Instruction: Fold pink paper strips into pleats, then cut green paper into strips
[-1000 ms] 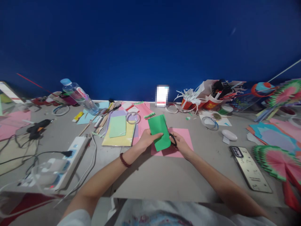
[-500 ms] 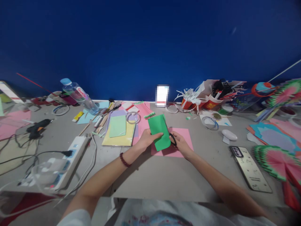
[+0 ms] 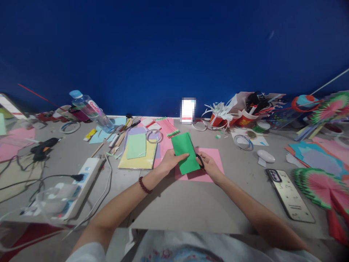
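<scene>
My left hand point(image 3: 171, 161) grips a green sheet of paper point(image 3: 185, 147) by its left side, thumb laid across the front. At the sheet's right edge, my right hand point(image 3: 209, 165) is closed on scissors point(image 3: 200, 161) with black handles. The blades are hidden behind the green paper, so I cannot tell how far apart they are. Beneath both hands a pink sheet point(image 3: 216, 160) lies flat on the table. To the left of my left hand are a pale green paper piece point(image 3: 136, 146) and a yellow pack of paper point(image 3: 133, 163).
A power strip point(image 3: 81, 187), a glue gun point(image 3: 45, 149) and a tilted bottle point(image 3: 94, 112) occupy the left. On the right are a phone point(image 3: 290, 196), a white mouse-shaped object point(image 3: 266, 156) and a pink-green paper fan point(image 3: 324, 189). Cups of paper strips point(image 3: 216, 118) stand along the blue wall.
The green sheet's lower right corner, curled and rounded before, now lies flatter and shows as a point. Both hands stay in nearly the same place.
</scene>
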A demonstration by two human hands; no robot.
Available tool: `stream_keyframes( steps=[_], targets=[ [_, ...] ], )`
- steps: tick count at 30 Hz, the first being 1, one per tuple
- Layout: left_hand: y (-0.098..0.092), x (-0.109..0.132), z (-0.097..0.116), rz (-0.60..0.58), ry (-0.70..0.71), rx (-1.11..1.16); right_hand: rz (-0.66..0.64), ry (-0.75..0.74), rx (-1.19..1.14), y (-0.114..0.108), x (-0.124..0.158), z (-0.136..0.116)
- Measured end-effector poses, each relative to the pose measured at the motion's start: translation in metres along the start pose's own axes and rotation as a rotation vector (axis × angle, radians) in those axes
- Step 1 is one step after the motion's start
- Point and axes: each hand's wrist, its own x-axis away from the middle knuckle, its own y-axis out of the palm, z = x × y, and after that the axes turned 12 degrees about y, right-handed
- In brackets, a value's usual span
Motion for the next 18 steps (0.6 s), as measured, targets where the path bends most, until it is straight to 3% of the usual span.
stream_keyframes(
  steps=[18],
  targets=[
    [0.0012, 0.0001, -0.0018, -0.023, 0.002, 0.018, 0.013, -0.016, -0.031, 0.001, 0.0013, -0.0026]
  ],
)
